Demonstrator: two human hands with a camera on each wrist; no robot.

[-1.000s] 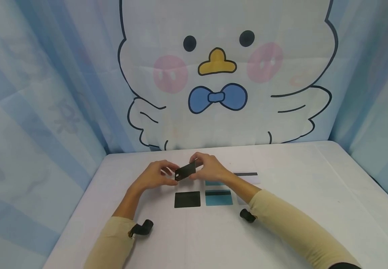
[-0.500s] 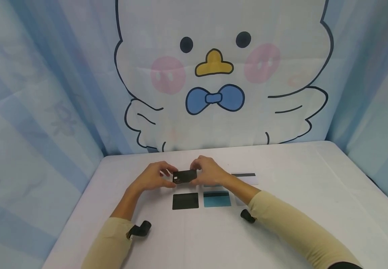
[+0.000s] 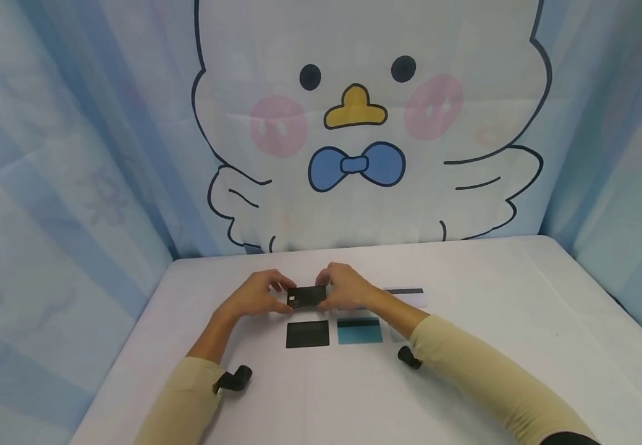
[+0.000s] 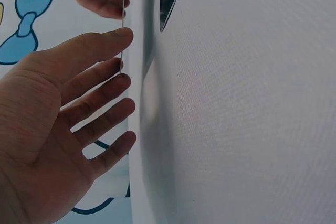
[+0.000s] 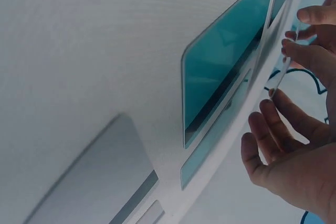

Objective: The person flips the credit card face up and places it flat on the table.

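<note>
A black card [image 3: 306, 296] with a small chip mark is held at its two short ends, near the table's far side. My left hand [image 3: 257, 293] pinches its left end between thumb and fingers. At the right end, the thumb and fingers of my right hand [image 3: 348, 288] grip it. In the left wrist view the card appears edge-on as a thin line. Just in front lies a second black card [image 3: 308, 334], flat on the table. Beside that one is a blue card [image 3: 359, 334] with a dark stripe.
A white card [image 3: 409, 298] with a dark stripe lies behind my right forearm. Another pale card [image 5: 100, 166] and a further blue card [image 5: 215, 135] show in the right wrist view. A printed curtain [image 3: 354, 204] hangs behind the white table [image 3: 493, 321].
The held black card was tilted and has come level, then sunk slightly toward the table. Both hands moved with it. The cards on the table stay where they were.
</note>
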